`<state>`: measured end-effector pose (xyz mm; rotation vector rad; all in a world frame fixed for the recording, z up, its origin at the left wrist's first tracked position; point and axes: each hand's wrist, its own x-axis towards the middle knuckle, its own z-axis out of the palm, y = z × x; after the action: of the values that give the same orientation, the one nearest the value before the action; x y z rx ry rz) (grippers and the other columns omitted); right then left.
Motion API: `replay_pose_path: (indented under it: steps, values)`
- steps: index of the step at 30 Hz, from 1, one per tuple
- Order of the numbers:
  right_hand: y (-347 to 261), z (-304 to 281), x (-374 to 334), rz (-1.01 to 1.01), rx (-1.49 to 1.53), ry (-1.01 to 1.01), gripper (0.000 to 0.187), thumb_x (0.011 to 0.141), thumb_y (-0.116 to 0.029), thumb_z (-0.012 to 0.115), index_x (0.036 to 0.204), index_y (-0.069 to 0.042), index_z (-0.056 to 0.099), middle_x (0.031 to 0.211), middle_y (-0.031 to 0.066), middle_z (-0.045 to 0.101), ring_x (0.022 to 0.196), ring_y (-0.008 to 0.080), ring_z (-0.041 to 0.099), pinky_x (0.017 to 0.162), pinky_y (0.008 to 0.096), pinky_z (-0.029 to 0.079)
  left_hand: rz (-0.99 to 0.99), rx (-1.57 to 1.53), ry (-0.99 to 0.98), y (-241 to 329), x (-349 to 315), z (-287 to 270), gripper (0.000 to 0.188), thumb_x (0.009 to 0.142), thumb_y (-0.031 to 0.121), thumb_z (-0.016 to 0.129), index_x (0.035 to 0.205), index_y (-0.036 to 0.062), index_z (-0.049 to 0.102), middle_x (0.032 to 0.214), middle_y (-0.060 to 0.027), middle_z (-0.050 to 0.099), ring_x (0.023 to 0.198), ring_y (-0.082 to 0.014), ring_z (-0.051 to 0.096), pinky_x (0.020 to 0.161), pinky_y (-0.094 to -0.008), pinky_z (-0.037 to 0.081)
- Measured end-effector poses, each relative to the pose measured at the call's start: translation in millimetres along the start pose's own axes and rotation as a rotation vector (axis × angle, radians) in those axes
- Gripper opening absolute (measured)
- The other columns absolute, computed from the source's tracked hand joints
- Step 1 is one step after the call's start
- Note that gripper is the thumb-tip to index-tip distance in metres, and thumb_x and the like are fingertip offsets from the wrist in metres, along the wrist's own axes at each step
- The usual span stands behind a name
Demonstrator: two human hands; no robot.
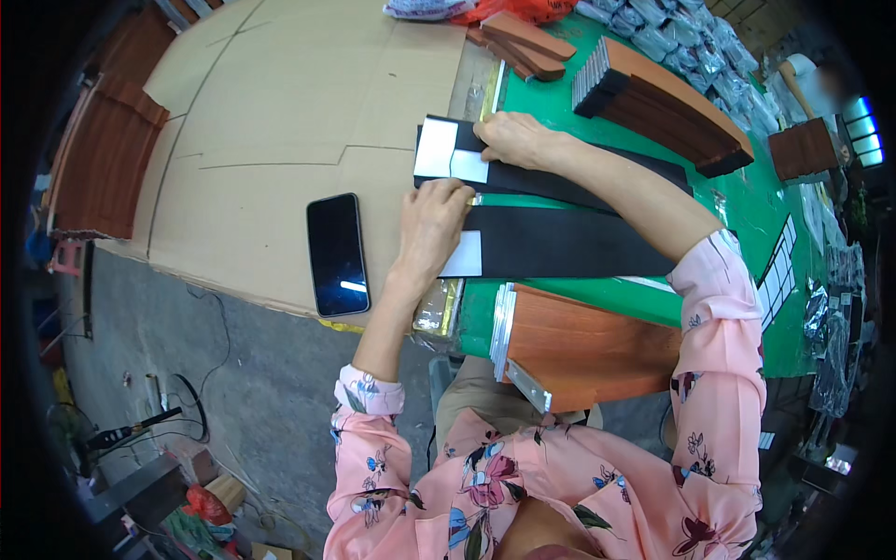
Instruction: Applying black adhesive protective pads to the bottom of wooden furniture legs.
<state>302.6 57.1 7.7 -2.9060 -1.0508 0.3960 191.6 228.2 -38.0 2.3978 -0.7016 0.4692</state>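
Observation:
Two dark black strips lie across the work surface, each with white at its left end. On the upper black strip (551, 182) the white patch (437, 147) looks like two pieces with a wavy join. My right hand (513, 140) is closed, its fingertips pressed at the upper edge of this strip beside the white. Curled at the strip's lower left corner is my left hand (434, 219), also closed. Whatever either hand's fingers pinch is hidden. Just below my left hand lies the lower black strip (579, 243), with a white label (463, 254).
A black phone (338, 254) lies on cardboard (271, 121) at the left. Wood-coloured curved pieces are stacked at the near edge (588, 341), far right (663, 107) and far middle (527, 45). Plastic-wrapped packets (677, 37) pile up behind the green surface (485, 313).

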Motion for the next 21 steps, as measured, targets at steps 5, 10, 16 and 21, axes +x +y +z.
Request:
replay_pose_path:
  steps: [5,10,16,21]
  values:
    - [5.1,19.5,17.4,-0.049,-0.017,0.139,0.025,0.071,-0.015,0.068,0.082,0.006,0.06,0.084,0.0212,0.062,0.082,0.0352,0.062,0.069,0.0409,0.051,0.01,-0.046,-0.164,-0.6,-17.7,-14.6,0.019,0.071,0.008,0.064,0.089,0.0047,0.06,0.091,-0.0071,0.058,0.085,-0.0238,0.056,0.07,-0.0354,0.044]
    - [6.4,26.9,22.2,-0.137,-0.086,0.172,0.016,0.072,-0.009,0.059,0.077,0.006,0.059,0.079,0.0212,0.062,0.074,0.0348,0.063,0.064,0.0412,0.052,0.175,0.137,-0.162,-13.7,-18.0,2.9,0.016,0.068,0.008,0.061,0.083,0.0036,0.059,0.082,-0.0066,0.055,0.077,-0.0211,0.055,0.066,-0.0328,0.043]
    - [1.4,34.4,18.4,-0.184,-0.17,0.263,0.013,0.073,-0.006,0.053,0.075,0.006,0.058,0.076,0.0218,0.062,0.07,0.034,0.063,0.061,0.04,0.052,0.337,0.346,-0.197,-13.0,-15.2,14.4,0.019,0.066,0.007,0.056,0.083,0.0,0.057,0.079,-0.0078,0.054,0.073,-0.0181,0.054,0.064,-0.0281,0.045]
    - [12.2,35.0,19.6,-0.193,-0.157,0.268,0.014,0.074,-0.007,0.051,0.072,0.005,0.058,0.073,0.0226,0.061,0.072,0.0352,0.063,0.062,0.041,0.052,0.407,0.436,-0.188,-13.2,-17.6,16.5,0.024,0.067,0.008,0.057,0.089,-0.002,0.057,0.086,-0.01,0.055,0.077,-0.0185,0.055,0.069,-0.0277,0.047]
